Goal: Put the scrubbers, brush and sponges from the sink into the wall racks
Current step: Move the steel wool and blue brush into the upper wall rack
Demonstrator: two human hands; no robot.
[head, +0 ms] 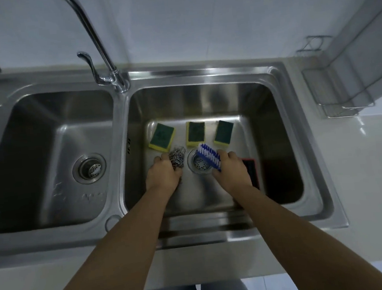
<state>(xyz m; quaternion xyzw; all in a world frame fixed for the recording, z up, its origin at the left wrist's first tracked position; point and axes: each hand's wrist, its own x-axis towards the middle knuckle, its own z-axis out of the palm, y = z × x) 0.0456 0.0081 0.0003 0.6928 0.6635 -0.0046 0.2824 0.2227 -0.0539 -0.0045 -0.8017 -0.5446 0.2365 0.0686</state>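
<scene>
Both hands are down in the right sink basin (271,96). My left hand (163,173) is closed around a steel wire scrubber (176,155) left of the drain. My right hand (230,170) grips a blue and white brush (209,154), bristles up, over the drain (200,165). Three yellow sponges with green tops lie in a row behind: left (161,137), middle (195,133), right (223,132). A dark pad with a red edge (252,166) lies right of my right hand, partly hidden by it.
A wire wall rack (338,95) hangs on the right wall above the counter, with a smaller wire rack (314,44) behind it. The tap (98,44) rises between the two basins. The left basin (54,156) holds only its drain.
</scene>
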